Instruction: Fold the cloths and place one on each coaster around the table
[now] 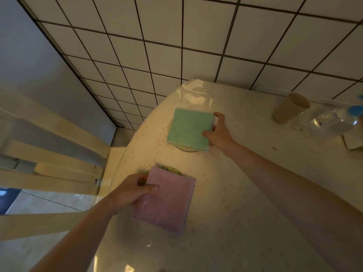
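A folded green cloth lies on a round coaster near the table's far left edge; only the coaster's near rim shows under it. My right hand pinches the green cloth's right edge, thumb on top. Closer to me, a folded pink cloth covers most of a second coaster, whose far rim peeks out. My left hand grips the pink cloth's left edge, thumb on top.
The table has a pale dotted cover under clear plastic. A beige cup and a clear plastic bottle stand at the far right. A cream wooden chair stands left of the table by the wall.
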